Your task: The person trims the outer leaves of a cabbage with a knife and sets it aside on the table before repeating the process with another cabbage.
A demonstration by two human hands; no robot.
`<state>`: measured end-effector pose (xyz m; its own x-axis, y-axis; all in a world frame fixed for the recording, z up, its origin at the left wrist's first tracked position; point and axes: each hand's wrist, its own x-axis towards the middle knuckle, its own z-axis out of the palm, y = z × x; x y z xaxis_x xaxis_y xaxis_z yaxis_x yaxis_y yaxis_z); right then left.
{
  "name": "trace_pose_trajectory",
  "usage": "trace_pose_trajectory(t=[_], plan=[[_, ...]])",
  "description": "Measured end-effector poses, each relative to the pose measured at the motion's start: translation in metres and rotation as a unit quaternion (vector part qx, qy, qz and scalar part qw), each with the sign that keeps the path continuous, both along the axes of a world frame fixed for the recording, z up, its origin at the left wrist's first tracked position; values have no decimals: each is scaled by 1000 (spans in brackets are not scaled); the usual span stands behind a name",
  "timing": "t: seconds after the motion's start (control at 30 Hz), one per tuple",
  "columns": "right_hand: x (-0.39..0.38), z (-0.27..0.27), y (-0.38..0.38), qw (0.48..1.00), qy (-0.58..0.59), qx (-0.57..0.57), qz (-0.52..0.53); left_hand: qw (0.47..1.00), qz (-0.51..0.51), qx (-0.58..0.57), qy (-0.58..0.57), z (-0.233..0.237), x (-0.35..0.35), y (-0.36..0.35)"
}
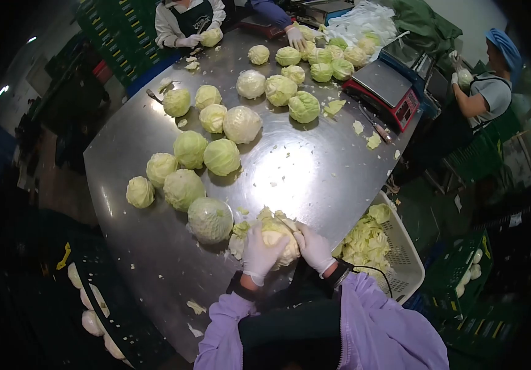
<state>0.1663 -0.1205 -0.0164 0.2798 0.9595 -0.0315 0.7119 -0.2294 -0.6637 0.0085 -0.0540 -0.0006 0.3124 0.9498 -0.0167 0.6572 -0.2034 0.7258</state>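
Both my hands wear white gloves and grip one pale cabbage (279,237) at the near edge of the metal table (315,160). My left hand (263,254) is closed against its left side, and my right hand (315,248) is closed on its right side. Ragged, loosened outer leaves stand up at the cabbage's top. Just left of it, leaf scraps (238,237) lie beside a cabbage in clear film (210,221). Several green cabbages (184,189) sit farther left. My fingertips are partly hidden by the cabbage.
A white basket (410,271) of trimmed leaves stands below the table's right edge. A red scale (395,95) and a knife (376,124) are at the far right. Co-workers' gloved hands (189,41) handle cabbages across the table. A dark crate (102,308) stands at lower left.
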Motion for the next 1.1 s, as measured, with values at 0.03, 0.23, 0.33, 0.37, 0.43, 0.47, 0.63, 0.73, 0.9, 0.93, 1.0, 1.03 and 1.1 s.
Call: trace_pose_trajectory(t=[0.03, 0.23, 0.33, 0.37, 0.43, 0.47, 0.63, 0.73, 0.9, 0.93, 1.0, 1.03, 1.1], plan=[[3, -3, 3, 1000, -1, 25, -7, 1000, 5, -6, 11, 2, 1, -1], [34, -20, 20, 981, 181, -37, -56, 1000, -15, -1, -16, 4, -10, -4], [28, -15, 13, 993, 118, 25, -15, 995, -47, -8, -87, -8, -36, -4], [28, -14, 12, 992, 121, 23, -14, 987, -63, -24, -143, -13, -44, -7], [35, -12, 12, 944, 287, -128, -96, 985, -25, -8, -173, -20, -56, -23], [42, -20, 11, 945, 289, -127, -90, 979, 11, 9, -205, -22, -60, -29], [44, 17, 5, 998, 17, -36, 45, 978, 29, -91, -188, -9, -58, -53], [21, 28, -5, 977, -60, 99, 181, 988, -7, -51, -142, -1, -47, -42], [-5, 38, 3, 975, -92, -28, 201, 994, -71, 25, -81, 2, -34, -24], [-2, 31, 6, 975, -90, -31, 200, 994, -71, 22, -81, 3, -33, -23], [6, 18, 14, 975, -93, 63, 194, 994, -91, -50, -29, 7, -32, -19], [10, 20, 15, 972, -118, 25, 201, 994, -95, -51, -29, 6, -32, -17], [17, 17, 18, 974, -102, 22, 201, 995, -103, 8, -12, -2, -30, -11]])
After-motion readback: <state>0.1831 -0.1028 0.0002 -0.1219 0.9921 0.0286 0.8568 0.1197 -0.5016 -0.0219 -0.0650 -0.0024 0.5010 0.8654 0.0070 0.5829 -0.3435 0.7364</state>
